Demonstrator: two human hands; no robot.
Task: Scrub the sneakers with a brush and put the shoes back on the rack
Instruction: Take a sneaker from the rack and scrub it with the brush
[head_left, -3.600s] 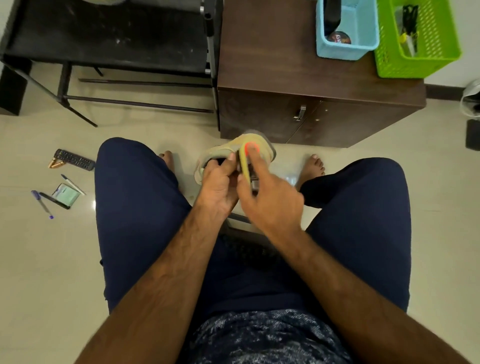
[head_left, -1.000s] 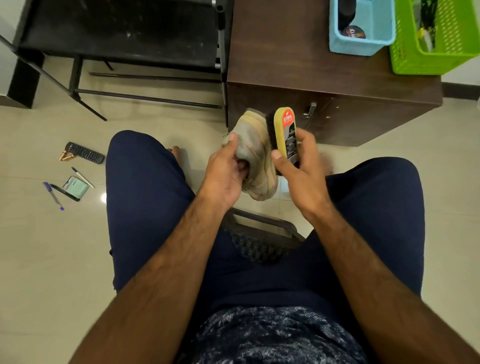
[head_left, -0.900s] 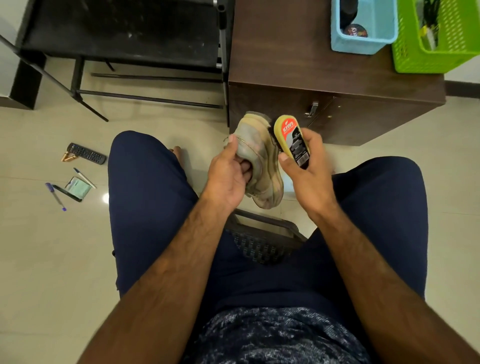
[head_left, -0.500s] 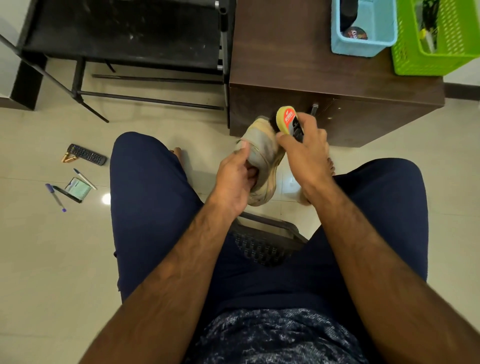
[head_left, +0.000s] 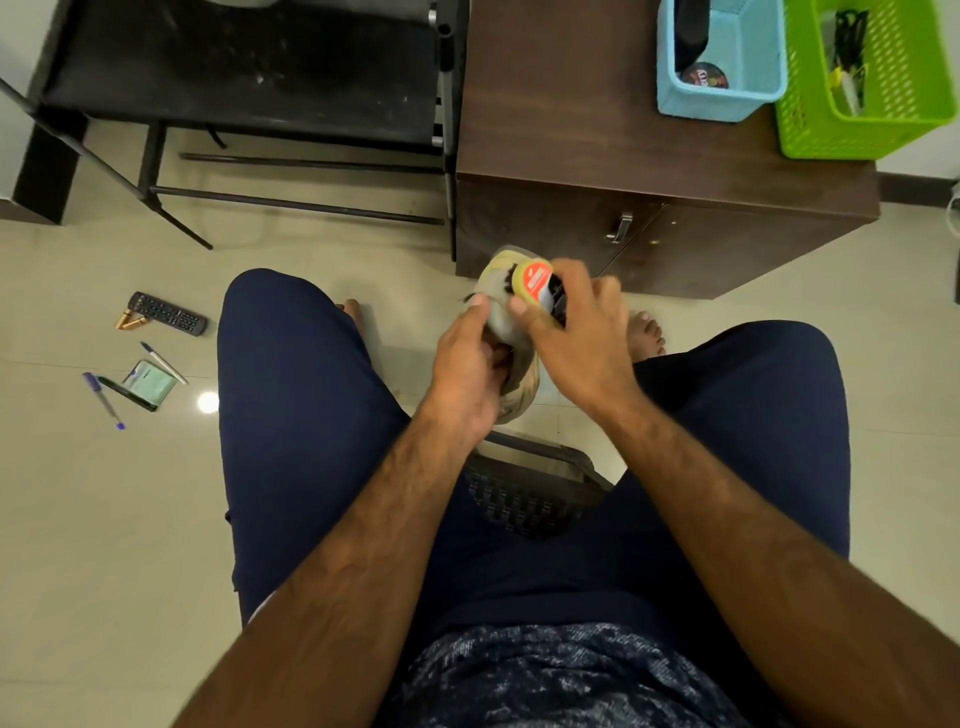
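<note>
A dirty beige sneaker (head_left: 501, 317) is held up between my knees, toe pointing away from me. My left hand (head_left: 470, 374) grips it at the heel opening. My right hand (head_left: 576, 338) grips a yellow shoe brush (head_left: 535, 283) with a red and black label, pressed against the sneaker's toe end. The brush's bristles are mostly hidden behind the shoe and my fingers. The black metal shoe rack (head_left: 244, 78) stands at the upper left, its visible shelf bare.
A brown cabinet (head_left: 649, 156) stands ahead, carrying a blue basket (head_left: 722, 98) and a green basket (head_left: 872, 119). On the floor at left lie a remote (head_left: 169, 314), pens and a small card. A dark chair seat (head_left: 524, 493) shows between my thighs.
My right hand has moved the brush from the sneaker's side up onto its toe end. The sneaker has tipped a little further away; my left hand keeps its hold.
</note>
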